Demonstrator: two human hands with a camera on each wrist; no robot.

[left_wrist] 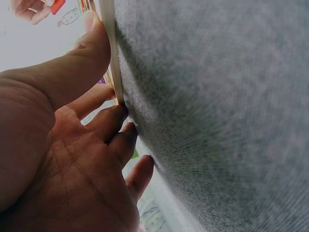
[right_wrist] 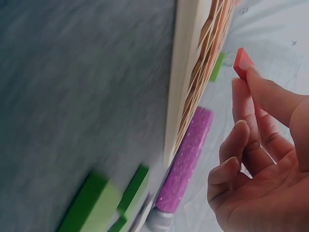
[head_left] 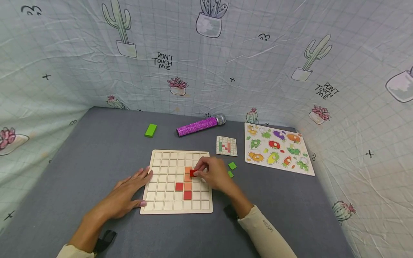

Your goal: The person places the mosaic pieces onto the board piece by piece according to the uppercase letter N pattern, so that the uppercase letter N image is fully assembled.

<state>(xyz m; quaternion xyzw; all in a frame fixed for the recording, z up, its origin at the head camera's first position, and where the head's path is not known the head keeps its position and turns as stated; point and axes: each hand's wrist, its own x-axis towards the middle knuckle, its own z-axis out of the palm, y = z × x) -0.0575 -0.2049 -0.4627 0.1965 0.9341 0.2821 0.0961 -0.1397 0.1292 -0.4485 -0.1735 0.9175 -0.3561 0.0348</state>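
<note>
A light wooden grid board (head_left: 161,205) lies on the grey table. Between thumb and fingertips my right hand (head_left: 214,172) pinches a small red square tile (right_wrist: 240,64), held above the right half of the board. In the head view this tile overlaps a column of orange tiles (head_left: 188,186) set in the grid. Two more red tiles sit in cells close by, one red tile (head_left: 179,186) left of the column and another red tile (head_left: 187,195) below it. My left hand (head_left: 127,195) rests along the board's left edge, fingers extended and thumb touching the lower corner area.
Two green tiles (head_left: 232,165) lie right of the board, below a small pattern card (head_left: 226,146). Behind the board are a green block (head_left: 150,130) and a glittery purple microphone (head_left: 198,126). A vegetable puzzle board (head_left: 279,148) lies at the right, before the patterned cloth backdrop (head_left: 206,53).
</note>
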